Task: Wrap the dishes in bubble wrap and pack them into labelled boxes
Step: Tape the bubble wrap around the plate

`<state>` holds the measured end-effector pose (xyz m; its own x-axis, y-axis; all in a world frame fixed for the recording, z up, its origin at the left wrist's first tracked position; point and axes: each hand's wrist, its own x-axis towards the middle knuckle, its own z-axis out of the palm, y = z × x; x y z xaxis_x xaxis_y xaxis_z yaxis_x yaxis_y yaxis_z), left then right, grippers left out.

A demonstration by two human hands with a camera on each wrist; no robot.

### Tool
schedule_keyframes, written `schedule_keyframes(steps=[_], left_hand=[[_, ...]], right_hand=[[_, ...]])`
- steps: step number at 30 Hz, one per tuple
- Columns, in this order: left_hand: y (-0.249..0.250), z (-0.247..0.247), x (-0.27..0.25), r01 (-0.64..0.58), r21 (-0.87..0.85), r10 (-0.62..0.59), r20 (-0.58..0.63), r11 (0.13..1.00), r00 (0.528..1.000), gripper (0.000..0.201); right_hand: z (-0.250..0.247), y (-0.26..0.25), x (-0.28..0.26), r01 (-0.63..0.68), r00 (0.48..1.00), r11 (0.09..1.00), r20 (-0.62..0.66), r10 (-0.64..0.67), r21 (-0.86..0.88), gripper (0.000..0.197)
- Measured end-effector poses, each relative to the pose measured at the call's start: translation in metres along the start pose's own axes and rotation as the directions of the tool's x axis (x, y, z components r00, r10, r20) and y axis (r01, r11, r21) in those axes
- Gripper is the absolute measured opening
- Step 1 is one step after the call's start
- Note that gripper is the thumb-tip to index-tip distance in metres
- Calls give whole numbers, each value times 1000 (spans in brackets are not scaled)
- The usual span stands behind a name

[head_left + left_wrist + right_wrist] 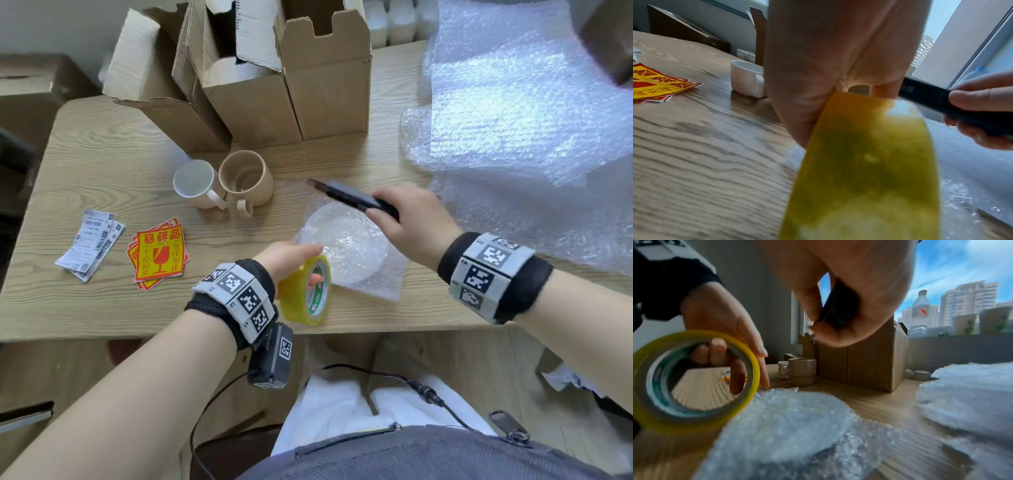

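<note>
One dish (346, 250) lies bubble-wrapped near the table's (102, 164) front edge, so we judge we are at taping. Our left hand (291, 255) curls through the yellow tape roll (306, 291) beside it; our right hand (411, 222) grips a black cutter (352, 197) above. Next we must draw out tape and cut it. Two mugs (222, 183) wait before the boxes (274, 78) at the back edge.

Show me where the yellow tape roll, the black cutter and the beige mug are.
yellow tape roll (317, 270): head view, outer yellow band.
black cutter (349, 196): head view, middle of handle.
beige mug (263, 181): head view, outer wall.
</note>
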<state>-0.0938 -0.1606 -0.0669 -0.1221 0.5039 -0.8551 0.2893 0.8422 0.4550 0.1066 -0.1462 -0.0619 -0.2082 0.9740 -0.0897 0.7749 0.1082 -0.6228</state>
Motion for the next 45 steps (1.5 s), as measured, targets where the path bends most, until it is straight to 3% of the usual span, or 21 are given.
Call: schedule_keyframes(steps=[4, 8, 13, 17, 21, 29, 37, 40, 45], left_hand=[[-7, 6, -6, -3, -21, 3, 10, 1000, 1000, 50], [-9, 11, -4, -4, -21, 4, -13, 1000, 1000, 42], [-11, 14, 0, -6, 20, 7, -49, 1000, 999, 37], [-14, 18, 0, -2, 17, 3, -56, 1000, 998, 40], [-15, 21, 0, -15, 56, 19, -71, 998, 997, 32], [-18, 24, 2, -69, 93, 75, -67, 993, 995, 22], [-15, 14, -9, -138, 86, 139, -16, 987, 990, 10], [-12, 5, -11, -171, 72, 173, -31, 983, 984, 15], [-12, -11, -16, -206, -37, 204, -57, 978, 977, 16]], right_hand=[[-1, 3, 1, -180, 927, 980, 347, 139, 86, 23], [3, 9, -4, -182, 885, 983, 438, 156, 18, 21], [0, 9, -8, -163, 889, 987, 433, 149, -6, 23], [-1, 4, -12, -65, 916, 988, 385, 114, -139, 26], [4, -1, -13, 49, 927, 971, 374, 44, -236, 29], [14, -5, -16, 138, 934, 934, 356, -13, -329, 29], [13, 8, -9, -14, 921, 953, 368, 130, -303, 28], [10, 11, -6, -128, 900, 980, 397, 181, -155, 24], [5, 17, 0, -271, 912, 954, 352, 211, 130, 21]])
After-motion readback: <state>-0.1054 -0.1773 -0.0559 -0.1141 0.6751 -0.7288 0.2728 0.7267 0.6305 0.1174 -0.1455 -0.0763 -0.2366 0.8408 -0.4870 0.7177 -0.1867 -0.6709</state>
